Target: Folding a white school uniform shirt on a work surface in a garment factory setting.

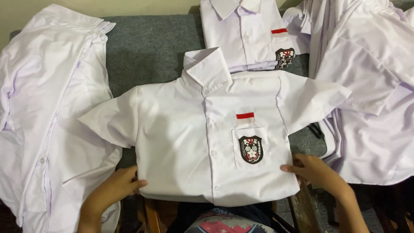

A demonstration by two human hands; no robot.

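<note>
A white short-sleeved shirt lies face up on a grey mat, buttoned, sleeves spread out. It has a red-and-white strip and a dark crest on its chest pocket. My left hand grips the shirt's lower left edge. My right hand holds the lower right edge beside the pocket. The bottom hem hangs over the near edge of the surface.
A folded white shirt with the same crest lies at the back. Loose white shirts are heaped on the left and on the right. A dark small object peeks out under the right heap. My patterned clothing shows below.
</note>
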